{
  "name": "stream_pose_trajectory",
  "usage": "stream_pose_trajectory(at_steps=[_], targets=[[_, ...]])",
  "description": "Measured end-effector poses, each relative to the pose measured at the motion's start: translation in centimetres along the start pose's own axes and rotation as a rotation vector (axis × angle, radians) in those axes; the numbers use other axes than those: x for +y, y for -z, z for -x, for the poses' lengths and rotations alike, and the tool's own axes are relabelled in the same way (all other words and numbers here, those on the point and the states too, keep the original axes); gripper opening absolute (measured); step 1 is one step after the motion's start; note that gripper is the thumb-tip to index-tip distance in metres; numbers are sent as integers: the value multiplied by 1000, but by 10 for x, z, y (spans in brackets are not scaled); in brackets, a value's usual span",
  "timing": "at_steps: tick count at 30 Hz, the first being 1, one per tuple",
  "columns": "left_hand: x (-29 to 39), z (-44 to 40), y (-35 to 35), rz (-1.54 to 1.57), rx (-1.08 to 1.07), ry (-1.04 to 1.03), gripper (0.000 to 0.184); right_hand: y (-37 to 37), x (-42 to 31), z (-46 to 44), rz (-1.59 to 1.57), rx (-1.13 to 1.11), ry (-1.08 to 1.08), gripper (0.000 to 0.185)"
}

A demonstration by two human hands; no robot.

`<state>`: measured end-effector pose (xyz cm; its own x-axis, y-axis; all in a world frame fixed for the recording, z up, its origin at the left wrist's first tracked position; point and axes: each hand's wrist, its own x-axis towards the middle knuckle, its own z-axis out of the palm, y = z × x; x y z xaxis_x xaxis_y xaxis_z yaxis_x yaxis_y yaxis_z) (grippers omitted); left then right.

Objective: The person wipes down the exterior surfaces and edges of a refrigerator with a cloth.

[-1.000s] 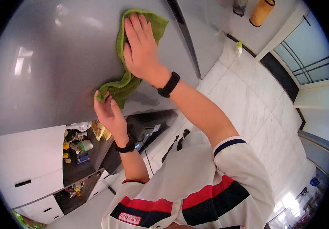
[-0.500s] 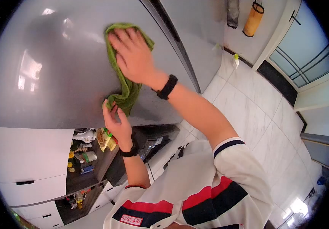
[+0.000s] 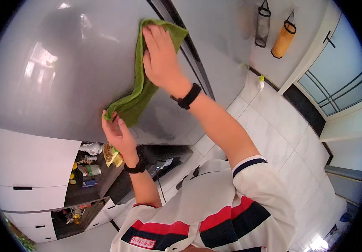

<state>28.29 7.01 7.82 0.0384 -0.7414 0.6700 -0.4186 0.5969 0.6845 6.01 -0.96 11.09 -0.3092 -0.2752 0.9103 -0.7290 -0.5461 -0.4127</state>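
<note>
A green cloth (image 3: 138, 88) lies against the glossy grey door (image 3: 84, 80), which looks like a refrigerator's. My right hand (image 3: 162, 56) is closed on the cloth's upper part, fingers together and pressing it to the door near the dark gap (image 3: 189, 50). The cloth's top corner reaches over the edge of that gap. Lower down and to the left, my left hand (image 3: 120, 134) pinches the cloth's bottom end between thumb and fingers. The stretch of cloth between my hands is drawn out in a long fold. Each wrist wears a black band.
Below the door are white cabinets (image 3: 25, 164) and an open shelf (image 3: 80, 189) holding packets and jars. Two bag holders, one grey (image 3: 262, 27) and one orange (image 3: 283, 40), hang on the wall. A bottle with a yellow-green top (image 3: 261, 82) stands on the tiled floor (image 3: 273, 130) near a glass-panelled door (image 3: 336, 67).
My right hand has slid the cloth's upper part rightward to the gap. My left hand has shifted left with the lower end, and the cloth is stretched longer. The view has turned slightly.
</note>
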Motion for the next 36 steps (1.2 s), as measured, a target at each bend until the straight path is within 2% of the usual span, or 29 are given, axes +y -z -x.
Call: stream_pose_trajectory(at_steps=[3,11,19,26,29,31,33,36], targets=[[1,0,-7,-7,23,4,49,11,4,3,15,-93,14,57],[10,-7,-30,102,68,8,49,11,15,-59,32,-34,76,65],[16,-11,-44,32,106,31,49,14,23,-26,17,-117,60,62],[23,-12,-47,26,106,93,48,10,17,-46,-44,-39,78,63],[28,-16,-45,7,78,77,50,7,6,-84,-51,-21,116,63],[34,-22,-45,-3,92,-8,50,7,-1,-103,-55,31,155,64],[44,-27,-44,-5,107,-53,52,10,-6,-105,-129,61,148,63],[50,-31,-43,-4,112,-61,54,3,3,-88,-20,-9,170,62]])
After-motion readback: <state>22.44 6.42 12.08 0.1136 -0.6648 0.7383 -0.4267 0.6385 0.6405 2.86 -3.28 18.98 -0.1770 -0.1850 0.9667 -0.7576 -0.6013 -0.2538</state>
